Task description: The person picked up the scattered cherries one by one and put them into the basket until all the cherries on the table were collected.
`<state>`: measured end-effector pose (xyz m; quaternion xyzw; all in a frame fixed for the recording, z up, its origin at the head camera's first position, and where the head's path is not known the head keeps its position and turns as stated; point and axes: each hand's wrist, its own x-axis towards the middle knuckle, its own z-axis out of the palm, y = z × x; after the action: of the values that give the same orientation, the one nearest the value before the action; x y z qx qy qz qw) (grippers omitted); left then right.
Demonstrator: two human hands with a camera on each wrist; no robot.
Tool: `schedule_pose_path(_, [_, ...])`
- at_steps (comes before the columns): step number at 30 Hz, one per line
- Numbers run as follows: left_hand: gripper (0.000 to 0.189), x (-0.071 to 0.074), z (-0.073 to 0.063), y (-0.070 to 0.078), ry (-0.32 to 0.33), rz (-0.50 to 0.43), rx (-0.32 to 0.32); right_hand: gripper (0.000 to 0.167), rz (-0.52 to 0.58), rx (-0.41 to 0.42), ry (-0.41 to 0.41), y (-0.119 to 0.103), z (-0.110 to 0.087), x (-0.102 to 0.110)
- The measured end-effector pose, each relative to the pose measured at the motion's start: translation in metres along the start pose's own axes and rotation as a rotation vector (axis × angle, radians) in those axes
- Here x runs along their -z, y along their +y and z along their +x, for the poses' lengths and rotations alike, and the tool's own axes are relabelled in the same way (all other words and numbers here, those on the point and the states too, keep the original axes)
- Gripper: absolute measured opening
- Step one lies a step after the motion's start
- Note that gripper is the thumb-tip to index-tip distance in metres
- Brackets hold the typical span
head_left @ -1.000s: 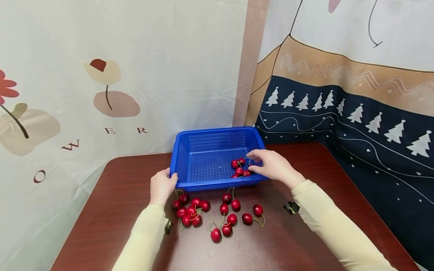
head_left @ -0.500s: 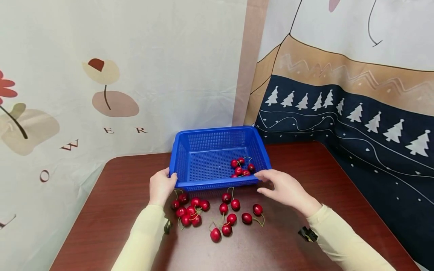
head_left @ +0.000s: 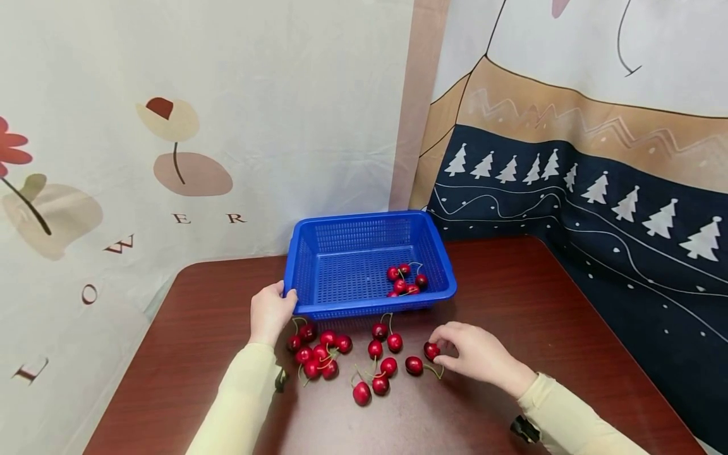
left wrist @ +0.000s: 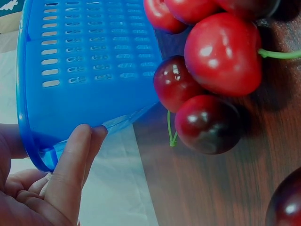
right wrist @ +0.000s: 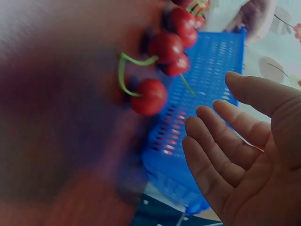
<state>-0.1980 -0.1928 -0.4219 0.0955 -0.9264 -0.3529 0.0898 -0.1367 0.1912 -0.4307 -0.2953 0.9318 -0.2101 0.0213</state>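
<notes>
My left hand (head_left: 272,313) grips the front left corner of a blue plastic basket (head_left: 370,308), thumb over the rim; in the left wrist view its fingers (left wrist: 70,162) lie along the outer wall. Several red cherries (head_left: 400,286) lie in the basket's front right part. Right of the basket's front, my right hand (head_left: 480,355) reaches down to a cherry (head_left: 430,349), thumb and fingertips spread close around it. This cherry shares a joined green stem with a second cherry (head_left: 414,365). In the right wrist view the right palm (right wrist: 254,188) shows with nothing in it.
Several stemmed cherries (head_left: 320,354) cluster on the brown table (head_left: 216,328) beside the left hand. More cherries (head_left: 380,384) lie in front of the basket's middle. A printed cloth (head_left: 318,126) hangs close behind the basket.
My right hand has moved out of the basket, past its right front rim, and down to the cherry pair on the table. The left hand stays on the basket, which has not moved.
</notes>
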Motion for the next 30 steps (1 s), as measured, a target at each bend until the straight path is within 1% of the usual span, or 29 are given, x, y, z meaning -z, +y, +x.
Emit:
schedule_pose_path(5, [0.038, 0.000, 0.001, 0.000, 0.005, 0.010, -0.010, 0.021, -0.020, 0.038, 0.011, 0.003, -0.006, -0.014])
schedule_pose_path(10, [0.041, 0.000, 0.001, -0.001, 0.001, 0.012, -0.007, 0.021, -0.027, 0.046, 0.002, 0.004, -0.010, -0.024])
schedule_pose_path(17, [0.035, -0.001, 0.000, 0.000, 0.004, 0.006, -0.008, 0.024, -0.101, 0.030, 0.038, 0.005, -0.014, -0.037])
schedule_pose_path(22, [0.032, 0.000, -0.001, 0.001, 0.001, -0.003, 0.004, 0.025, -0.150, 0.015, 0.054, 0.003, -0.015, -0.043])
schedule_pose_path(30, [0.036, 0.000, -0.001, 0.001, 0.001, -0.002, 0.001, 0.026, -0.209, -0.041, 0.057, -0.002, -0.014, -0.050])
